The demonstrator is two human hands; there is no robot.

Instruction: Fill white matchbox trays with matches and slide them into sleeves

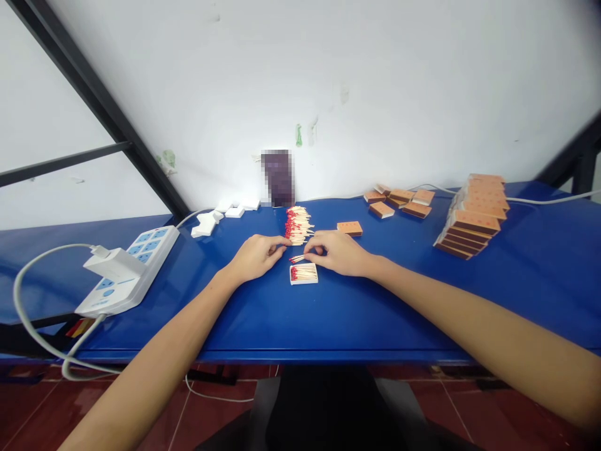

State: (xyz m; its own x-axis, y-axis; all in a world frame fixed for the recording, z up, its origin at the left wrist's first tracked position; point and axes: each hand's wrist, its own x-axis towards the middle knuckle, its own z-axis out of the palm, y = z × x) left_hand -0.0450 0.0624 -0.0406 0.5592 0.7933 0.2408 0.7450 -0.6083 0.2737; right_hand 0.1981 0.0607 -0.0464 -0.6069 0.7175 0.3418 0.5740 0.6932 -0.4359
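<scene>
A white matchbox tray (pixel 304 282) lies on the blue table with red-headed matches inside. Just beyond it, my right hand (pixel 339 252) pinches a few matches (pixel 297 258) between thumb and fingertips, their red heads pointing left. Farther back is a large heap of loose matches (pixel 298 225), heads mostly to the left. My left hand (pixel 258 257) rests beside the heap; its index fingertip touches the near left edge, and the thumb is held apart with nothing visible between them. An orange matchbox cover (pixel 350 228) lies to the right of the heap.
Several white trays (pixel 206 223) lie back left. Several orange matchboxes (pixel 399 199) are scattered back right, near a tall stack of matchboxes (pixel 472 216). A white power strip (pixel 134 269) with a plugged charger and cable is on the left. A dark pixelated object (pixel 279 178) leans on the wall.
</scene>
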